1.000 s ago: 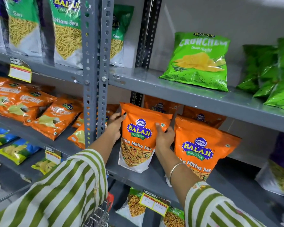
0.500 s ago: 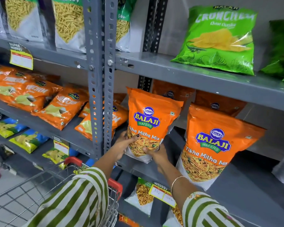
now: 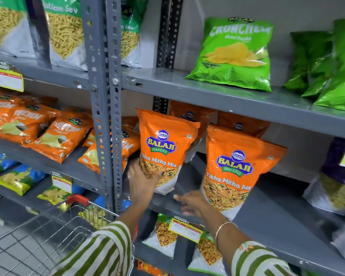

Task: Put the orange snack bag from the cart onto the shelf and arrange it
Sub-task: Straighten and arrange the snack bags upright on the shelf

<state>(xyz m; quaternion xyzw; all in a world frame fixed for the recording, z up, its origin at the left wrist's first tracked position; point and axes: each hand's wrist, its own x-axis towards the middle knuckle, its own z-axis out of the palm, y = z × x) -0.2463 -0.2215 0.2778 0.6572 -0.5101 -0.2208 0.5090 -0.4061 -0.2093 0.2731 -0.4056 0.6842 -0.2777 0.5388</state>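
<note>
Bag: orange snack bag [image 3: 163,150] stands tall near shelf [image 3: 267,220] front edge.
Left hand [image 3: 142,182]: nearer, fingers holding its bottom left corner.
Right hand [image 3: 191,202]: just beside, fingers spread, empty.

Orange snack bag [image 3: 164,148] stands upright on grey shelf [image 3: 267,222].

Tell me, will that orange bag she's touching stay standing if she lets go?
Probably, though it may tip. The orange snack bag stands upright but leans back, and the left hand steadies its base. Its crinkly film looks floppy and slippery.
</note>
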